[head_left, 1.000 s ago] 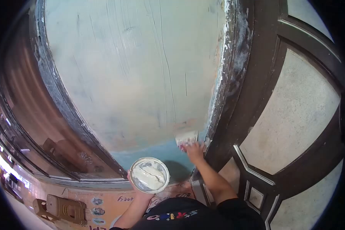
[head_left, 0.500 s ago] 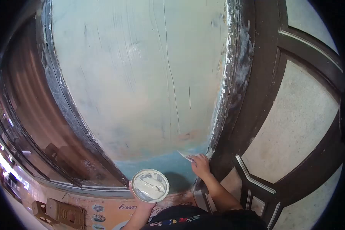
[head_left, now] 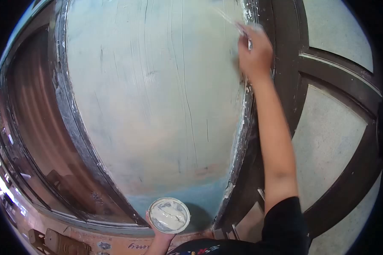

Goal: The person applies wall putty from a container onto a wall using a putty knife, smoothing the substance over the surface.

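Note:
My left hand point(head_left: 161, 239) grips a round tub point(head_left: 169, 198) from beneath and the side, low in front of my body. Thick white putty point(head_left: 170, 216) lies inside it, scooped unevenly. High up at the wall's right side, my right hand point(head_left: 259, 53) is closed around a putty knife point(head_left: 241, 29), whose thin blade points up and left and is blurred by motion. The blade overlaps the pale, skim-coated wall panel point(head_left: 157, 106), close to the frame edge. Long vertical ridges run down the coating, and a bluish band shows at its bottom.
Dark wooden trim point(head_left: 68, 89) smeared with white borders the wall on the left, beside a glazed brown panel point(head_left: 38, 110). To the right stands a dark door frame with pale insets point(head_left: 332, 131). A brown plastic stool point(head_left: 64, 242) sits at lower left by a printed orange sheet point(head_left: 123, 245).
My right hand has risen with the putty knife from the wall's lower right to its upper right, the arm now stretched out. My left hand still holds the tub, slightly lower in view.

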A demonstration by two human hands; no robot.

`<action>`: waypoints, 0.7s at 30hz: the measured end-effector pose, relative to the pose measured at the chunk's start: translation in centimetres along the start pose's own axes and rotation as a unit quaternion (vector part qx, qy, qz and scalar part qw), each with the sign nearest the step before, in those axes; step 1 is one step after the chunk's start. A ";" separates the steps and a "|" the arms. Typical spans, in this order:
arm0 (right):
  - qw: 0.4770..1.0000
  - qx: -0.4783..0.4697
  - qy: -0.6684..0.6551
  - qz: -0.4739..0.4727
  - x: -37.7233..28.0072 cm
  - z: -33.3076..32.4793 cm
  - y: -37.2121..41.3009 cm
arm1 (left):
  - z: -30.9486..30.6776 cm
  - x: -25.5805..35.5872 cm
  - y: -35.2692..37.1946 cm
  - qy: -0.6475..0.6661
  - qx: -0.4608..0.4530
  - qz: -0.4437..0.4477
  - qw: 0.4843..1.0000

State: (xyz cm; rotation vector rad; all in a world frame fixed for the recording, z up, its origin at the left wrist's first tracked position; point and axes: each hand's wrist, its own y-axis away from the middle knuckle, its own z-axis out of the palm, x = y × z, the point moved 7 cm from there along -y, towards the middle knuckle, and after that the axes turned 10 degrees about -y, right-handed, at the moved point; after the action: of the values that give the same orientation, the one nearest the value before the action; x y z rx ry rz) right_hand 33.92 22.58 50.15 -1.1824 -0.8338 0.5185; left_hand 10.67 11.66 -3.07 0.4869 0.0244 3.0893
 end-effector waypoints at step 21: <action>0.976 -0.163 0.143 0.008 4.6 3.9 4.0 | 0.3 -2.4 -2.2 -0.019 0.014 -0.082 0.996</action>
State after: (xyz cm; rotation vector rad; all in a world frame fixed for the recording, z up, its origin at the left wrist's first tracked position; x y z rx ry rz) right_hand 33.88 29.61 48.24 -1.5244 -0.6762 0.2179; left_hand 13.09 13.85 -3.56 0.5156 0.1033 2.9222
